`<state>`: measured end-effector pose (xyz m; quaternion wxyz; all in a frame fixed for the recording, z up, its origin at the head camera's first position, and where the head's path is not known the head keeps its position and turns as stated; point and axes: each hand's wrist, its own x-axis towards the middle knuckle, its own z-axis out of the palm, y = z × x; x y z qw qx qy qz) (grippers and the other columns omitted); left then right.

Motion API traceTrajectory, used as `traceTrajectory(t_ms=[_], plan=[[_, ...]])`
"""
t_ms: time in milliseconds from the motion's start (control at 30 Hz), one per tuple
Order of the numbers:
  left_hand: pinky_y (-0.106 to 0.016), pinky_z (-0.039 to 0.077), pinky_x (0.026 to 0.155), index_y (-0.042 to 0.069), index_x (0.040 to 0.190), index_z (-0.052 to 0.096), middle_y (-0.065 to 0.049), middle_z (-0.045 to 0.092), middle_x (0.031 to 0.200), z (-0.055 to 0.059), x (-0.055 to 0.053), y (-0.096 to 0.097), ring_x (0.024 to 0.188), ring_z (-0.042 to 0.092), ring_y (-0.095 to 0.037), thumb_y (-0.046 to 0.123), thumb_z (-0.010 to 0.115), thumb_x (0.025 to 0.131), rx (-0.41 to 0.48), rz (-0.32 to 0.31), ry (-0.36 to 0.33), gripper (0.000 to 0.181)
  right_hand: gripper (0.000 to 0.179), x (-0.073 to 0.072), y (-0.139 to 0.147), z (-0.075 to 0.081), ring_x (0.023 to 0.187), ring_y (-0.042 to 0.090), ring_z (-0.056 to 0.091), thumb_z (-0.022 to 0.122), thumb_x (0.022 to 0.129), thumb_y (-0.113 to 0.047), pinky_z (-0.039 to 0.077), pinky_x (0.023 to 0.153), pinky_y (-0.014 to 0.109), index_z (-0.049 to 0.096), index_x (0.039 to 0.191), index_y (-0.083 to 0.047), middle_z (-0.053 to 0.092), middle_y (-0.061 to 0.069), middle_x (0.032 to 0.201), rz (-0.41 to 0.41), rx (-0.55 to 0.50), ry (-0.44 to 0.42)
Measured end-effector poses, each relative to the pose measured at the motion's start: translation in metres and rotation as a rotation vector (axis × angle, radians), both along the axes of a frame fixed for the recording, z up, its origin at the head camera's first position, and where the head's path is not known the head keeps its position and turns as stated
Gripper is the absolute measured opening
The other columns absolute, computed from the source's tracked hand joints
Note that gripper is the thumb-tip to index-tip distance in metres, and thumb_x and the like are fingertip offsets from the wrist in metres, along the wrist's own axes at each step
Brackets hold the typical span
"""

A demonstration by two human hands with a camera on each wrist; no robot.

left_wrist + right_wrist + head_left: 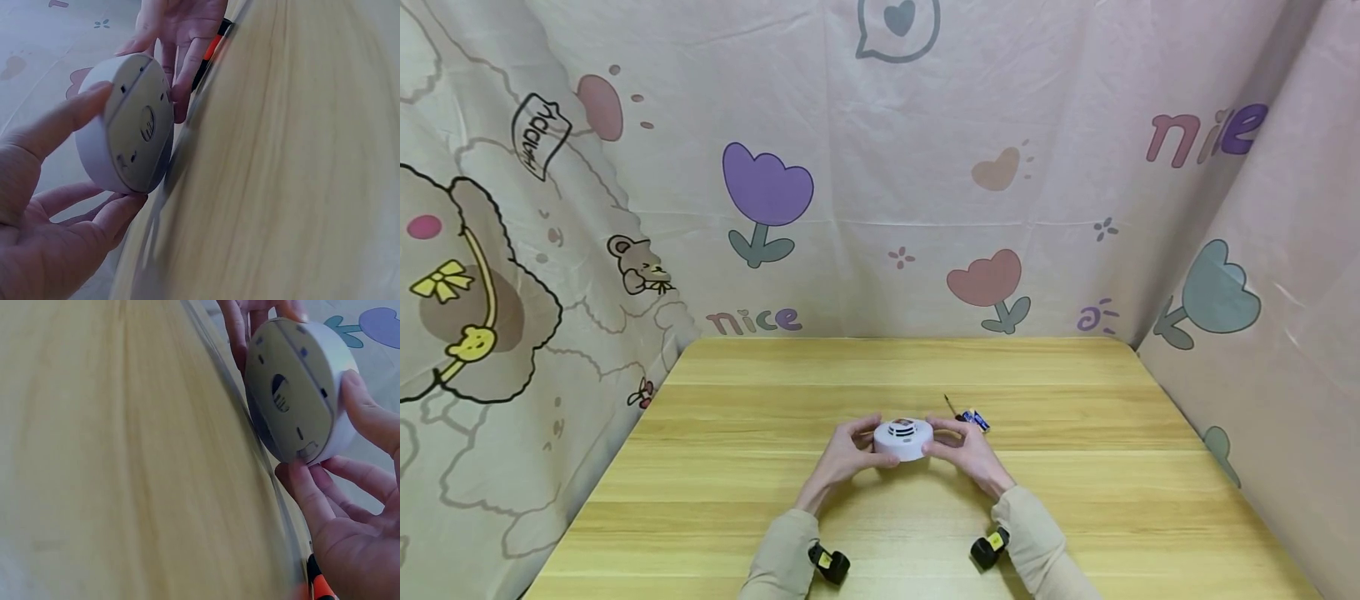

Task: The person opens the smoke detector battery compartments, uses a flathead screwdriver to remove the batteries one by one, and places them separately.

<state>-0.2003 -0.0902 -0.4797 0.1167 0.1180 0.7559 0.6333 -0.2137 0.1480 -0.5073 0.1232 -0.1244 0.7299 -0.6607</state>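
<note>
A white round smoke detector with dark vent slots on top is held between both hands at the middle of the table. My left hand grips its left side, thumb at the front edge. On the opposite side, my right hand grips the rim in the same way. Both wrist views show the detector's flat underside, which has small slots and a round opening in the centre. It is tipped a little, its underside facing the wrist cameras, and seems to be just above the tabletop.
Behind the right hand lie a thin screwdriver and blue-and-white batteries. The right wrist view catches an orange-and-black handle. Patterned curtains surround the wooden table at the back and both sides.
</note>
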Motion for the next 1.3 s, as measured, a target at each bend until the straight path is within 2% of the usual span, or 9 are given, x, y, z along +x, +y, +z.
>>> traceTrajectory(t_ms=[167,467,733,800,933,1067,1200,1300], plan=[[-0.041,0.037,0.103,-0.004,0.135,0.032,-0.022,0.038,0.137,-0.011,-0.003,0.000,0.123,0.043,-0.034,0.018,0.081,0.061,-0.021,-0.015,0.021,0.091,0.068,0.002,-0.001,0.003,0.118,0.034,0.048,0.074,0.070,-0.015,0.046,0.094,0.030,0.043,0.128,-0.001,0.044,0.022,0.132,0.022,-0.003,-0.013],[-0.042,0.032,0.106,-0.006,0.135,0.027,-0.024,0.035,0.138,-0.015,-0.004,0.002,0.126,0.038,-0.037,0.015,0.083,0.057,-0.071,-0.037,0.070,0.098,0.070,0.002,-0.003,0.003,0.122,0.037,0.043,0.073,0.069,-0.009,0.038,0.103,0.040,0.040,0.130,0.001,0.040,0.023,0.135,0.061,0.012,0.015],[-0.042,0.032,0.106,-0.009,0.134,0.027,-0.027,0.035,0.137,-0.017,-0.003,0.005,0.125,0.038,-0.038,0.008,0.082,0.056,-0.058,-0.043,0.097,0.097,0.071,0.001,-0.004,-0.001,0.119,0.036,0.046,0.076,0.065,-0.009,0.039,0.102,0.037,0.042,0.127,0.001,0.045,0.022,0.131,0.096,0.041,0.086],[-0.045,0.031,0.106,-0.011,0.134,0.027,-0.029,0.033,0.137,-0.011,0.001,0.006,0.125,0.036,-0.040,0.004,0.081,0.056,-0.052,-0.047,0.092,0.096,0.071,0.001,-0.004,-0.002,0.119,0.035,0.046,0.076,0.064,-0.010,0.039,0.102,0.037,0.043,0.126,0.001,0.046,0.022,0.130,0.100,0.063,0.108],[-0.046,0.028,0.107,-0.012,0.134,0.025,-0.030,0.029,0.139,-0.011,0.002,0.006,0.128,0.032,-0.040,0.003,0.080,0.058,-0.049,-0.055,0.088,0.095,0.071,0.001,-0.005,-0.003,0.119,0.034,0.047,0.076,0.064,-0.009,0.038,0.103,0.037,0.043,0.126,0.002,0.048,0.021,0.128,0.121,0.093,0.163],[-0.045,0.027,0.108,-0.011,0.134,0.025,-0.028,0.028,0.140,-0.019,-0.002,0.006,0.129,0.030,-0.039,0.006,0.081,0.058,-0.057,-0.060,0.088,0.096,0.069,0.000,-0.005,-0.005,0.117,0.034,0.048,0.075,0.065,-0.007,0.039,0.102,0.035,0.043,0.126,0.003,0.050,0.021,0.126,0.137,0.106,0.219],[-0.045,0.026,0.108,-0.011,0.134,0.025,-0.028,0.028,0.140,-0.021,-0.003,0.007,0.130,0.029,-0.039,0.007,0.081,0.059,-0.061,-0.064,0.089,0.095,0.069,0.000,-0.004,-0.007,0.115,0.036,0.049,0.074,0.066,-0.006,0.041,0.101,0.034,0.042,0.126,0.004,0.050,0.023,0.124,0.141,0.114,0.242],[-0.046,0.025,0.109,-0.010,0.134,0.025,-0.027,0.031,0.139,-0.020,-0.002,0.005,0.129,0.030,-0.039,0.009,0.081,0.060,-0.079,-0.063,0.098,0.095,0.071,0.001,-0.003,-0.006,0.117,0.038,0.047,0.073,0.067,-0.005,0.039,0.103,0.039,0.038,0.128,0.006,0.048,0.025,0.126,0.148,0.094,0.236]])
